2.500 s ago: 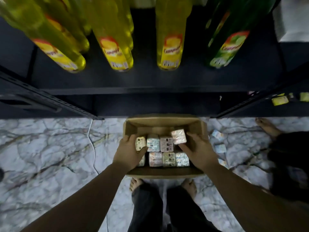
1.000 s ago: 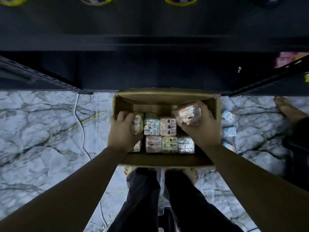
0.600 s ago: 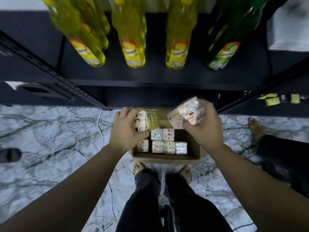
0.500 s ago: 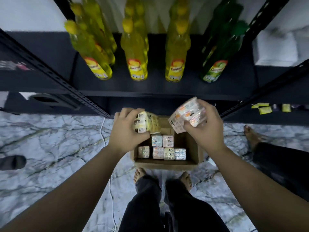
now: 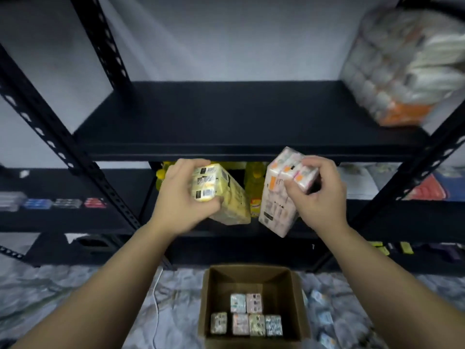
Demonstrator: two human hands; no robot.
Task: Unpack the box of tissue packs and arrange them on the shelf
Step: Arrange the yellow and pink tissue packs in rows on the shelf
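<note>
Hands are both up in front of the rack, each holding one tissue pack. Left hand (image 5: pixel 180 197) has its fingers and thumb wrapped round the top end of a yellow pack (image 5: pixel 221 197), which tilts down to the right. Right hand (image 5: pixel 318 195) grips a pink pack (image 5: pixel 279 195) near its top, fingers curled over it, and that one's tilted too. Both packs sit just below the front edge of the black shelf (image 5: pixel 226 117), not on it. Cardboard box (image 5: pixel 289 293) is open on the marble floor (image 5: pixel 50 293) below, with six packs standing inside: two behind, four in front. Big blurry bag of rolls (image 5: pixel 402 66) on the shelf's right end, yellow bottles (image 5: pixel 254 177) one level down.
</note>
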